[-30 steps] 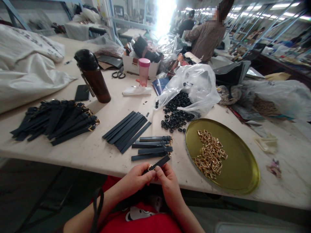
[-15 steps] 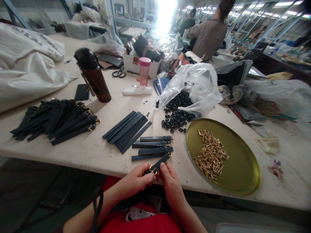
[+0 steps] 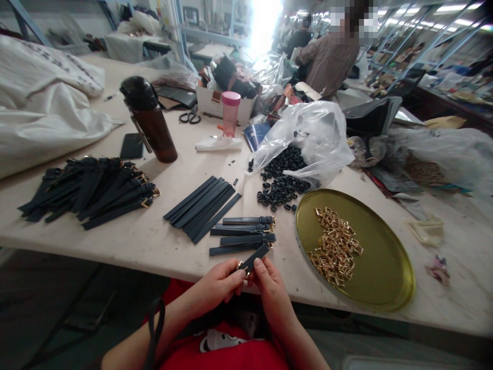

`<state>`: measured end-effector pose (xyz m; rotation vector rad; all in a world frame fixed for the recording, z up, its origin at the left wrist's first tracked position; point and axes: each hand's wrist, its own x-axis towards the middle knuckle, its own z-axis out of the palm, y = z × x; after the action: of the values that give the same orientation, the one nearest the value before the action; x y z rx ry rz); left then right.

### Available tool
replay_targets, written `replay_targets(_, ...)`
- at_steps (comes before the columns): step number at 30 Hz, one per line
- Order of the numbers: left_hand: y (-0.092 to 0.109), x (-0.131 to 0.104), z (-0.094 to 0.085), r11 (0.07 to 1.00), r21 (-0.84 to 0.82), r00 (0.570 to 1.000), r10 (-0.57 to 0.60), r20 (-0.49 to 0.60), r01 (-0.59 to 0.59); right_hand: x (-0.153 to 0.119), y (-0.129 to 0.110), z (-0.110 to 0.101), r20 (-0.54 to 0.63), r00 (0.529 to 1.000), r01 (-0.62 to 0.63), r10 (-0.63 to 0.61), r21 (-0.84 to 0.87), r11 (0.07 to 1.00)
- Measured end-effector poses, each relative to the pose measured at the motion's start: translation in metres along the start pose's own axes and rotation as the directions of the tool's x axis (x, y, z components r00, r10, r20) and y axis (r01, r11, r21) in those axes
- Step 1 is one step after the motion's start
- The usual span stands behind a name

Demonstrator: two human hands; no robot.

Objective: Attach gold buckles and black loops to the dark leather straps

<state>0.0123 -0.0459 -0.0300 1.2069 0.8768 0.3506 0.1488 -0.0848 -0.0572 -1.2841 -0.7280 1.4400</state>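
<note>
Over the table's front edge, my left hand (image 3: pixel 227 277) pinches a gold buckle (image 3: pixel 242 266) that is threaded on a dark strap (image 3: pixel 256 258). My right hand (image 3: pixel 269 282) grips the same strap, thumb on top. Both hands are closed and close together; fingers hide part of the buckle and the strap's lower end. Just beyond them lie several buckled straps (image 3: pixel 242 240) in a row. Plain strap strips (image 3: pixel 200 208) lie fanned behind these. To the right, a round gold tray (image 3: pixel 385 257) bears a heap of gold buckles (image 3: pixel 335 246).
Small black loops (image 3: pixel 283 177) spill from a clear plastic bag (image 3: pixel 319 133). A pile of buckled straps (image 3: pixel 88 190) lies at left, near a brown bottle (image 3: pixel 154 123) and a phone (image 3: pixel 131 146). Further back are a pink cup (image 3: pixel 230 115) and scissors (image 3: pixel 190 117). Another person (image 3: pixel 327 56) is behind.
My left thumb has moved slightly over the buckle, covering more of it. The right hand and the strap stay nearly in place. The view has shifted a little.
</note>
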Motion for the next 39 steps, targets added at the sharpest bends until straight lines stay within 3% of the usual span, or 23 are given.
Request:
replay_targets(5, -0.006, 0.001, -0.002, 1.000, -0.022, 1.000, 0.007, -0.018, -0.007, -0.002, -0.009, 0.004, 0.045, 0.998, 0.053, -0.052, -0.026, 0.998)
replay_targets(14, -0.010, 0.003, -0.003, 0.999, -0.008, 0.996, -0.054, -0.077, 0.054, -0.003, -0.010, 0.004, 0.073, 0.997, -0.002, -0.002, 0.048, 0.999)
replay_targets(22, 0.001, -0.001, -0.001, 0.991, -0.129, 0.996, 0.034, -0.080, -0.044, -0.003, -0.011, 0.006, 0.054, 0.998, 0.037, -0.035, -0.029, 0.999)
replay_targets(26, 0.000, -0.002, -0.001, 0.981, -0.188, 0.998, -0.049, -0.047, 0.040, -0.002, -0.007, 0.004, 0.052, 0.996, 0.072, -0.067, -0.105, 0.992)
replay_targets(32, -0.003, -0.001, -0.002, 0.979, -0.199, 0.996, -0.057, -0.066, 0.042, 0.001, -0.005, 0.002, 0.008, 0.973, 0.218, -0.229, -0.331, 0.918)
replay_targets(39, 0.005, -0.001, 0.000, 0.961, -0.276, 0.995, -0.026, -0.100, -0.003, 0.006, -0.012, 0.010, 0.057, 0.998, 0.021, -0.017, -0.063, 0.998)
